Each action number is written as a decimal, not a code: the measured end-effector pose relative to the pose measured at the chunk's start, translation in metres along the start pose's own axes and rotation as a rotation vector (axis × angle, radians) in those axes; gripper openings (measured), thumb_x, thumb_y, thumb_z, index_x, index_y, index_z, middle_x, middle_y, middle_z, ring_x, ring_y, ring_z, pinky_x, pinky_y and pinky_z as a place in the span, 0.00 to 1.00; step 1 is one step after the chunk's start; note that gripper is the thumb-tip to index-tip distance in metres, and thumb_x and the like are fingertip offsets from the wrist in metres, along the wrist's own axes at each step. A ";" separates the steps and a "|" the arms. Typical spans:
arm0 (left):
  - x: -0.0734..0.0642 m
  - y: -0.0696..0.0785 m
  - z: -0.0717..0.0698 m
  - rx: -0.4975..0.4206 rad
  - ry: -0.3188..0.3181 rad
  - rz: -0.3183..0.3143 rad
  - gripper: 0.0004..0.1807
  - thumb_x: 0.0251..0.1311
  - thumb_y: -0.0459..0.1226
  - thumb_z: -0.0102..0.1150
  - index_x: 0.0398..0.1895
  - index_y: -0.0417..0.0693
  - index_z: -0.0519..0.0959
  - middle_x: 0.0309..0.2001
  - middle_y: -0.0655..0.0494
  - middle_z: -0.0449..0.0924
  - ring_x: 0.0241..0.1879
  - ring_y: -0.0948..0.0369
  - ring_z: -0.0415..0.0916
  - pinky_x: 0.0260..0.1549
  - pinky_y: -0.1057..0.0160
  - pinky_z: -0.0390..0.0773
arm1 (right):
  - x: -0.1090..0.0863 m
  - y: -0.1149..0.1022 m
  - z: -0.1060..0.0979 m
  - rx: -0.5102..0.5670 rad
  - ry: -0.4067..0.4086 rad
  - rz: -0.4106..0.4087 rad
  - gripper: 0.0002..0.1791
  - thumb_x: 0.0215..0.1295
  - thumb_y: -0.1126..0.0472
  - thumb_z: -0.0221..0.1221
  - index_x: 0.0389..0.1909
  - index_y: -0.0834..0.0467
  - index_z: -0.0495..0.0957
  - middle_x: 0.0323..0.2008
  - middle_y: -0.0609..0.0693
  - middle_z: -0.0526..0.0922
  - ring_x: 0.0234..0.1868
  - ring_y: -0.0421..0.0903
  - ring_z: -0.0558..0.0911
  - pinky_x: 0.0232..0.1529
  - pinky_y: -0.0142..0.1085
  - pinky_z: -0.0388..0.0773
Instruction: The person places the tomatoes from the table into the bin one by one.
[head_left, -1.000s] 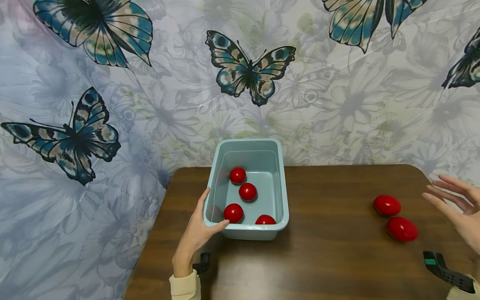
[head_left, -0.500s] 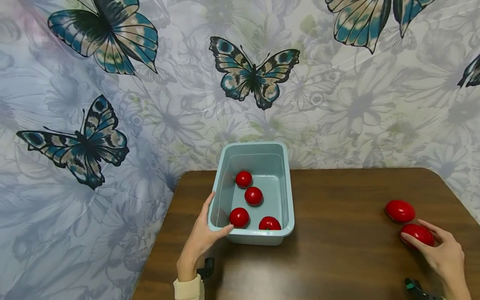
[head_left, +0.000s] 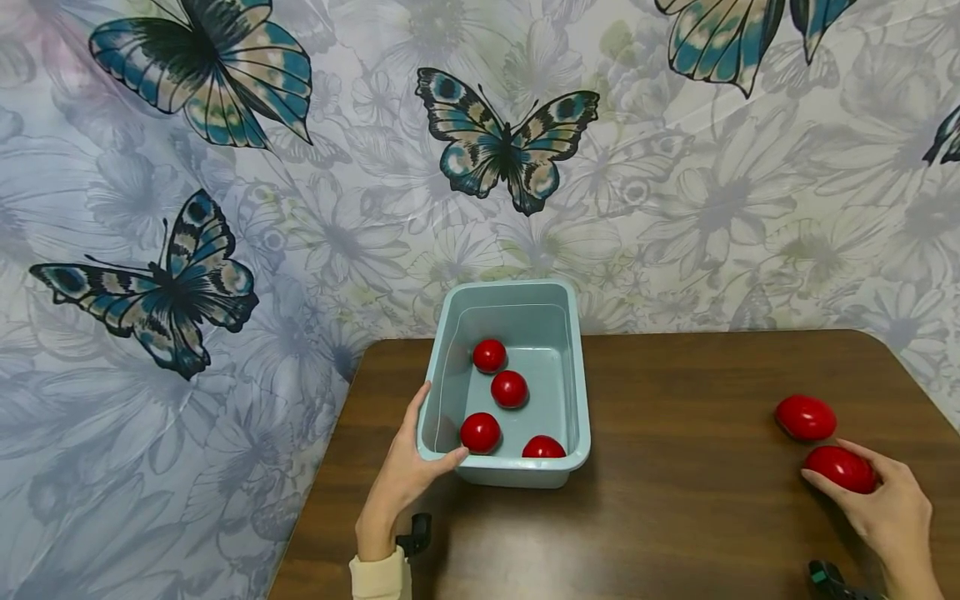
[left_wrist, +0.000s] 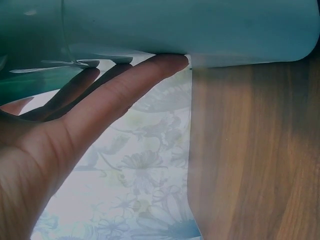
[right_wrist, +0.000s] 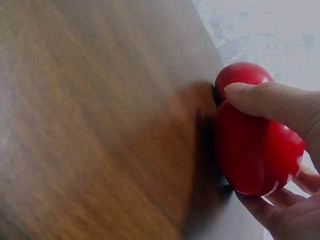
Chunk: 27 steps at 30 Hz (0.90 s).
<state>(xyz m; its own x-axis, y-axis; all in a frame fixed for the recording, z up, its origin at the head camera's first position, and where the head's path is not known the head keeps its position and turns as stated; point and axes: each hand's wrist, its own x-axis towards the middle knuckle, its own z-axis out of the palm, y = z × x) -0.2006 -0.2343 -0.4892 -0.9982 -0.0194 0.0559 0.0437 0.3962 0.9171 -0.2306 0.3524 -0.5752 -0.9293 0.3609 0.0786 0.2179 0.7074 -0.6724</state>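
Red and shiny, one tomato (head_left: 838, 469) is pinched between the thumb and fingers of the right hand (head_left: 892, 508), at the right side of the brown table (head_left: 675, 500). I can't tell if it is lifted. It looks slippery, so a loose pinch might drop it. The left hand (head_left: 405, 471) holds the near left corner of the blue tub (head_left: 513, 477), with four tomatoes (head_left: 480, 432) inside. Another tomato (head_left: 806, 417) lies just behind the pinched one; a bump could roll it away. I can read no words or labels, even on the butterfly wall (head_left: 645, 208).
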 end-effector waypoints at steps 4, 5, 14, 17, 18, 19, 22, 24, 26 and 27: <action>0.001 -0.002 -0.001 -0.022 -0.004 0.004 0.58 0.55 0.42 0.77 0.84 0.62 0.50 0.77 0.44 0.62 0.67 0.38 0.69 0.59 0.37 0.78 | 0.001 0.000 0.001 -0.010 -0.007 0.025 0.37 0.67 0.51 0.68 0.66 0.73 0.70 0.64 0.81 0.64 0.65 0.77 0.63 0.63 0.76 0.60; 0.001 -0.002 -0.001 -0.031 -0.007 0.004 0.58 0.56 0.42 0.77 0.84 0.62 0.50 0.77 0.44 0.62 0.67 0.38 0.69 0.59 0.37 0.78 | 0.000 0.000 0.001 -0.011 -0.008 0.036 0.37 0.67 0.51 0.68 0.66 0.73 0.70 0.64 0.80 0.64 0.64 0.77 0.63 0.62 0.76 0.60; 0.002 -0.002 -0.001 -0.053 -0.015 0.023 0.58 0.56 0.41 0.78 0.85 0.61 0.49 0.77 0.44 0.62 0.67 0.35 0.69 0.60 0.36 0.78 | 0.002 -0.013 -0.011 0.017 -0.016 0.144 0.40 0.67 0.50 0.68 0.70 0.72 0.68 0.69 0.79 0.64 0.61 0.75 0.68 0.55 0.67 0.70; 0.003 -0.002 -0.001 -0.053 -0.015 0.034 0.59 0.55 0.41 0.78 0.85 0.61 0.49 0.77 0.44 0.61 0.68 0.35 0.68 0.60 0.36 0.77 | 0.006 -0.026 -0.022 0.071 0.004 0.218 0.40 0.69 0.51 0.68 0.75 0.66 0.66 0.75 0.73 0.60 0.61 0.66 0.72 0.54 0.44 0.78; 0.003 -0.002 -0.001 -0.052 -0.014 0.035 0.59 0.55 0.41 0.78 0.85 0.61 0.49 0.77 0.44 0.61 0.68 0.36 0.68 0.60 0.36 0.77 | 0.008 -0.030 -0.025 0.097 0.024 0.232 0.40 0.69 0.52 0.67 0.76 0.65 0.65 0.76 0.70 0.60 0.58 0.56 0.75 0.50 0.33 0.78; 0.003 -0.002 -0.001 -0.053 -0.015 0.038 0.59 0.55 0.42 0.78 0.85 0.61 0.49 0.77 0.44 0.61 0.68 0.36 0.68 0.60 0.36 0.77 | 0.010 -0.035 -0.028 0.126 0.045 0.238 0.40 0.70 0.54 0.67 0.77 0.63 0.65 0.78 0.67 0.59 0.56 0.45 0.75 0.49 0.26 0.75; 0.003 -0.002 0.000 -0.060 -0.022 0.038 0.59 0.56 0.42 0.78 0.85 0.61 0.49 0.78 0.45 0.60 0.68 0.37 0.68 0.60 0.36 0.77 | 0.014 -0.048 -0.035 0.167 0.110 0.190 0.39 0.69 0.56 0.67 0.78 0.59 0.65 0.75 0.58 0.65 0.44 0.22 0.61 0.37 0.12 0.60; 0.003 -0.001 -0.001 -0.065 -0.025 0.034 0.59 0.56 0.42 0.78 0.85 0.62 0.49 0.78 0.45 0.60 0.68 0.37 0.68 0.60 0.37 0.77 | 0.015 -0.062 -0.038 0.204 0.154 0.151 0.37 0.68 0.59 0.68 0.77 0.57 0.68 0.73 0.52 0.68 0.40 0.17 0.58 0.38 0.12 0.60; 0.002 -0.001 -0.001 -0.060 -0.017 0.022 0.59 0.56 0.42 0.78 0.85 0.62 0.49 0.78 0.45 0.60 0.68 0.38 0.67 0.60 0.37 0.78 | 0.015 -0.081 -0.038 0.221 0.183 0.126 0.36 0.66 0.58 0.70 0.75 0.55 0.72 0.69 0.45 0.71 0.40 0.17 0.60 0.40 0.12 0.63; 0.002 -0.001 -0.001 -0.055 -0.012 0.015 0.59 0.55 0.42 0.78 0.85 0.62 0.49 0.77 0.45 0.61 0.68 0.38 0.67 0.60 0.37 0.78 | 0.015 -0.094 -0.038 0.238 0.193 0.116 0.36 0.65 0.58 0.71 0.74 0.53 0.74 0.66 0.39 0.71 0.40 0.17 0.62 0.43 0.13 0.67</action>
<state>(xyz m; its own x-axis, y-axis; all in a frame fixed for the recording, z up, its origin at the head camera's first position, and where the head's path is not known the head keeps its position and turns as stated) -0.2022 -0.2358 -0.4895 -0.9978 -0.0031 0.0656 0.0605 0.3451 0.9366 -0.2538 0.3143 -0.4832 -0.8237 0.5554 0.1146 0.2217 0.5014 -0.8363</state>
